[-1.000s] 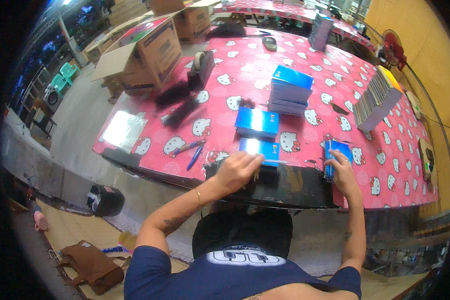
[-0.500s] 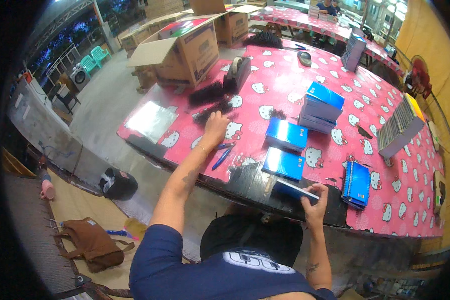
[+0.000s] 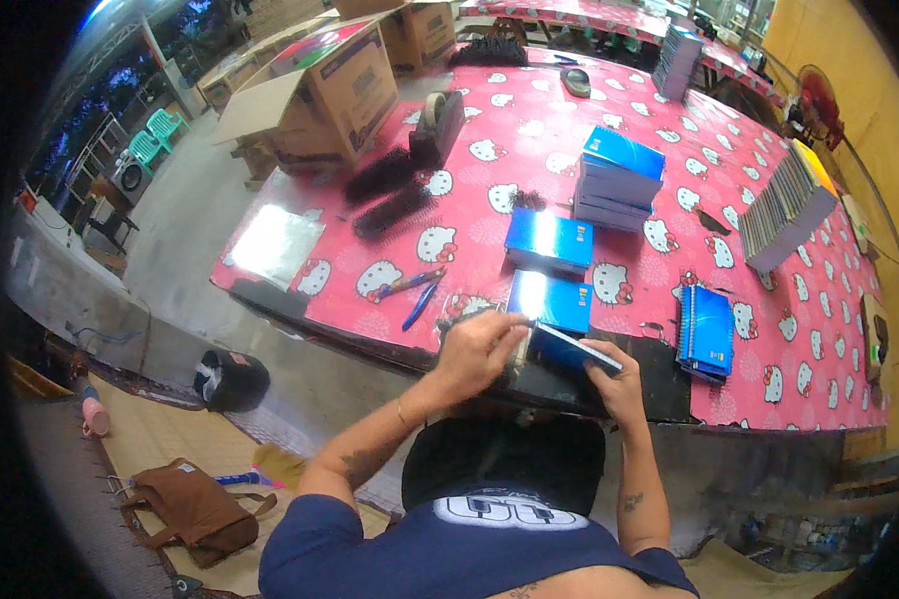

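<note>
My right hand (image 3: pixel 617 384) grips a thin blue-covered notebook (image 3: pixel 579 348) by its right end, tilted over the black strip at the table's near edge. My left hand (image 3: pixel 477 351) is at the notebook's left end, thumb and fingers pinched together; what they hold, if anything, is too small to make out. Just beyond lie a short stack of blue notebooks (image 3: pixel 551 301), a thicker stack (image 3: pixel 549 242) and a taller pile (image 3: pixel 621 172). Black plastic binding coils (image 3: pixel 398 212) lie heaped at the left. Blue-handled pliers (image 3: pixel 423 302) rest between the coils and my left hand.
Spiral-bound blue notebooks (image 3: pixel 707 334) sit to the right, with a long row of notebooks (image 3: pixel 789 210) behind. A tape dispenser (image 3: pixel 438 130), a clear plastic sheet (image 3: pixel 276 246) and an open cardboard box (image 3: pixel 330 105) are at the left. A red fan (image 3: pixel 817 105) stands far right.
My left hand has moved from the coil heap, right and nearer, to the left end of the notebook. My right hand still holds the notebook. The whole view has shifted slightly.
</note>
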{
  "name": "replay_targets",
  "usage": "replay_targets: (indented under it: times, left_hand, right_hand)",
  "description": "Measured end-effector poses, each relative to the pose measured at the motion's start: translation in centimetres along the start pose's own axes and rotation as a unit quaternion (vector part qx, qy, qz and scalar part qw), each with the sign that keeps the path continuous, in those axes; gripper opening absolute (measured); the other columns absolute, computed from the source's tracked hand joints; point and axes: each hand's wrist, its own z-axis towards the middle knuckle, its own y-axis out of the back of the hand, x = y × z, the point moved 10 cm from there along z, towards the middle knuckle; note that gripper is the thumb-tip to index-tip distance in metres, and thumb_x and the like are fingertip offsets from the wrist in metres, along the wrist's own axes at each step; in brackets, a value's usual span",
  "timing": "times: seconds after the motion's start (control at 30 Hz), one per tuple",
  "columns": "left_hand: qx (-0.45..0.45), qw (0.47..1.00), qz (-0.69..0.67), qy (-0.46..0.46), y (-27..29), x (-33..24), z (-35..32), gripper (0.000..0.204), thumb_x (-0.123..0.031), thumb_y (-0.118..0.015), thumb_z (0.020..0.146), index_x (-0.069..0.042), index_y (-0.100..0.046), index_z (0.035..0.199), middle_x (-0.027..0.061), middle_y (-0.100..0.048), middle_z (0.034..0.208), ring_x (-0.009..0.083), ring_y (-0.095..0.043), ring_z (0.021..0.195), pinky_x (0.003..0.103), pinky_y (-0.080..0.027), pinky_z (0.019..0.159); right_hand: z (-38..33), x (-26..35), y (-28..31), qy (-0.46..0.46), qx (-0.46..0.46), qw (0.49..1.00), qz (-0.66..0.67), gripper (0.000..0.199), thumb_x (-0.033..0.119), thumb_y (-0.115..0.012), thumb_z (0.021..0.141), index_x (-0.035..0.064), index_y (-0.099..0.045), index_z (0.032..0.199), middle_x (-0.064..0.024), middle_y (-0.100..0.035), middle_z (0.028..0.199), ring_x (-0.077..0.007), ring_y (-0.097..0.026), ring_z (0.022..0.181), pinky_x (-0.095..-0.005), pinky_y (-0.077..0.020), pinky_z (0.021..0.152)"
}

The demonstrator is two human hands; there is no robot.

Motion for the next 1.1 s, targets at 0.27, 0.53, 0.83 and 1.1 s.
replay_targets:
  times: [0.27,0.53,0.83,1.1]
  left_hand:
    - [-0.035,0.993,-0.085,0.08,-0.2,0.4,-1.4,0.019,-0.009,-0.073,0.089,-0.003,-0.074,0.107,0.0121,-0.067,0.092,0.0219,-0.066,0.079,0.032,-0.053,0.066]
    - [-0.069,0.997,-0.013,0.014,0.0,0.0,-1.2,0.018,-0.013,-0.075,0.087,-0.008,-0.074,0.104,0.0101,-0.065,0.09,0.0258,-0.065,0.075,0.036,-0.052,0.063]
    - [0.132,0.989,-0.036,-0.06,-1.5,-1.5,0.8,0.021,-0.015,-0.069,0.092,-0.007,-0.067,0.112,0.0126,-0.062,0.101,0.0349,-0.065,0.086,0.043,-0.051,0.085]
    - [0.181,0.981,-0.026,-0.067,-2.4,-1.8,1.5,0.023,-0.024,-0.067,0.094,-0.008,-0.067,0.11,0.0144,-0.066,0.098,0.0338,-0.066,0.084,0.043,-0.051,0.075]
  right_hand:
    - [0.1,0.2,-0.3,0.01,0.019,1.0,0.005,0.026,-0.002,-0.067,0.091,0.0014,-0.071,0.116,-0.0016,-0.071,0.103,-0.0083,-0.06,0.094,-0.0239,-0.0467,0.085]
    - [-0.1,0.2,-0.2,0.004,0.025,1.0,-0.014,0.025,-0.001,-0.068,0.091,0.0005,-0.07,0.116,-0.0029,-0.071,0.104,-0.0095,-0.061,0.097,-0.025,-0.0475,0.088]
    - [-1.1,0.5,-0.9,-0.013,0.091,0.996,0.012,0.026,-0.001,-0.069,0.091,-0.0001,-0.069,0.117,-0.0029,-0.071,0.106,-0.0106,-0.061,0.098,-0.0256,-0.0483,0.088]
    - [-1.0,0.3,-0.8,0.004,0.087,0.996,-0.009,0.025,0.0,-0.067,0.093,0.0014,-0.07,0.118,-0.0037,-0.072,0.103,-0.0093,-0.061,0.095,-0.0256,-0.0489,0.087]
